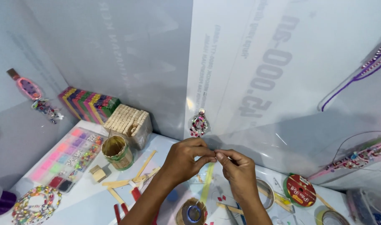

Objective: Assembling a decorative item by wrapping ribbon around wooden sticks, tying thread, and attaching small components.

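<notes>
— What lies at the far left?

— A pile of beaded bracelets at the near left corner of the white table. Beside it, a clear bead organiser box with pink, green and mixed beads in compartments. Behind that, a stack of coloured craft sticks and a bundle of plain wooden sticks against the wall.

— And nearer the middle?

— A small round pot built of sticks, then loose wooden sticks and red-handled pliers just left of the forearm.

— The hands?

— The left hand and the right hand meet above the table centre, fingertips pinched together on something very small; what it is, I cannot tell. A yellow strip lies below them, and a tape roll sits near the edge.

— Anything behind?

— A beaded ornament hangs on the wall just above the hands, not touching them.

— To the right?

— A red ribbon spool, then a beaded strand at the far right.
</notes>
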